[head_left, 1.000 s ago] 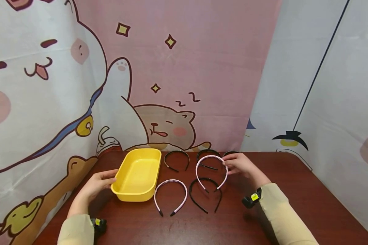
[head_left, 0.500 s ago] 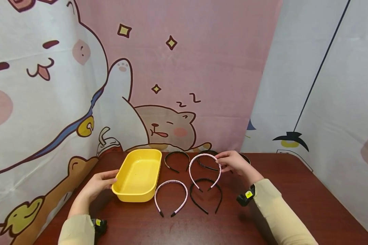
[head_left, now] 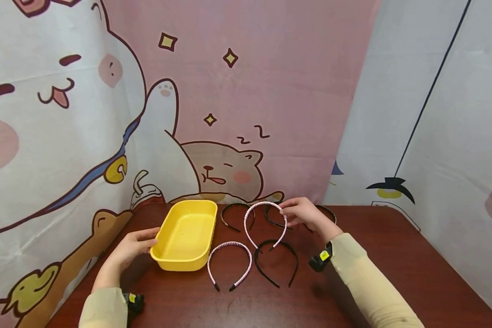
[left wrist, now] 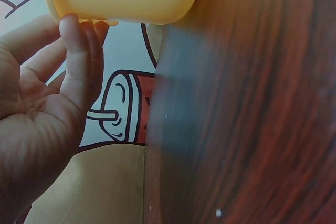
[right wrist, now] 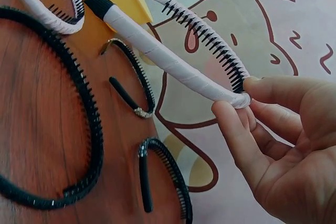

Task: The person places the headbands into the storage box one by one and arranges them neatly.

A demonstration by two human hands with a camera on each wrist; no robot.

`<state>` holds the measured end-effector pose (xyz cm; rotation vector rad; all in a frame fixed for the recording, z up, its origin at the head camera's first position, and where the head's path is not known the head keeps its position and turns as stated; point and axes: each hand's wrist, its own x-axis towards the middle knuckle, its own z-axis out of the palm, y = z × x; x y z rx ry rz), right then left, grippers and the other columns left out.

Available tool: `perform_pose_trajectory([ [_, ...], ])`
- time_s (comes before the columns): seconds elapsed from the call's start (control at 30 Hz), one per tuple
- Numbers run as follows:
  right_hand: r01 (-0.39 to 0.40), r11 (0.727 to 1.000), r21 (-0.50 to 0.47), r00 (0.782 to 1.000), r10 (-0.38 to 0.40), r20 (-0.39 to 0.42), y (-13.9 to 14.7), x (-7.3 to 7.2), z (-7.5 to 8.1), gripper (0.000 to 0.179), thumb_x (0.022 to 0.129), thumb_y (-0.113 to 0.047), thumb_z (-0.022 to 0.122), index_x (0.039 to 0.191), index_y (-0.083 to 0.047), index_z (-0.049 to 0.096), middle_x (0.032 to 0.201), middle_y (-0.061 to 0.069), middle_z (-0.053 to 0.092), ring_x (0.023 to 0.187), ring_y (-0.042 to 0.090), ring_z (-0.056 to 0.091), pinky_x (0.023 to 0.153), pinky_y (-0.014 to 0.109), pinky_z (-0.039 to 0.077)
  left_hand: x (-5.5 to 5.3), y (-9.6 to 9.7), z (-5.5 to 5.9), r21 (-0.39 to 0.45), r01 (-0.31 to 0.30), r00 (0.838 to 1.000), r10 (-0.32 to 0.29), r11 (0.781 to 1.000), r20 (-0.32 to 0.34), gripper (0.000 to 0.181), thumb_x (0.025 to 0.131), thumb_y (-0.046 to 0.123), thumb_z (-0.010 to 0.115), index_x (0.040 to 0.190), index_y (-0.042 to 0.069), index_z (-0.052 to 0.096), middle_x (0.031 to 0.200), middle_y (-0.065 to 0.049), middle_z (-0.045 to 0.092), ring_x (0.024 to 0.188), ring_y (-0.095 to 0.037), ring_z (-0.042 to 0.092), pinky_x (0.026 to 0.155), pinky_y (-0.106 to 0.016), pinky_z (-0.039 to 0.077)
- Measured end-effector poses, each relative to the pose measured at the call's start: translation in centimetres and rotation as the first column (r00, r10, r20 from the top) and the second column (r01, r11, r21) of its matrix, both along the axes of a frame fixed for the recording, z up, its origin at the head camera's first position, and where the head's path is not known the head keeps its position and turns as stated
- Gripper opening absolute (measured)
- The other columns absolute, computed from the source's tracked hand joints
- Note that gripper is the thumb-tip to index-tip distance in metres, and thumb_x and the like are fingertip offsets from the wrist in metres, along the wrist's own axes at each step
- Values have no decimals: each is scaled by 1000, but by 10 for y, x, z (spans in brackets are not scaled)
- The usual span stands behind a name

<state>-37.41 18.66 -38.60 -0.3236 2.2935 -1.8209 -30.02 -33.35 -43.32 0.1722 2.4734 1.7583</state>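
Note:
My right hand (head_left: pixel 305 216) pinches a pink, ribbon-wrapped headband (right wrist: pixel 157 51) near the top of its arch, thumb on one side and fingertips on the other. Black comb teeth line its inner side, and its dark tips point down toward the table in the head view. My left hand (head_left: pixel 127 248) holds the left rim of a yellow plastic tray (head_left: pixel 180 266), thumb over the edge and the other fingers lower down. A second pink headband (head_left: pixel 229 243) lies right of the tray. Beside it lies a black toothed headband (right wrist: pixel 97 145), partly overlapped by the held one.
Along the back of the brown table (head_left: pixel 238 310) lie further black headbands, one behind the tray's right side (head_left: pixel 223 214) and one right of my right hand (head_left: pixel 333 214). A cartoon-printed curtain (head_left: pixel 295 91) hangs directly behind the table.
My right hand has carried the pink headband leftward and slightly up, uncovering a black headband at the back right. My left hand and the tray have stayed in place.

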Motion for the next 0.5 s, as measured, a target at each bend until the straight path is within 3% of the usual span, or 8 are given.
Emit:
perform_pose_trajectory([
  [0.5,-53,998,-30,999,53,4,-39,-14,9,35,88,-1,63,119,15,58,86,14,63,70,16,61,60,33,56,-1,0,2,-15,-13,1000,13,1000,9,53,95,14,62,141,-7,44,129,-26,57,93,-29,65,83,-37,54],
])
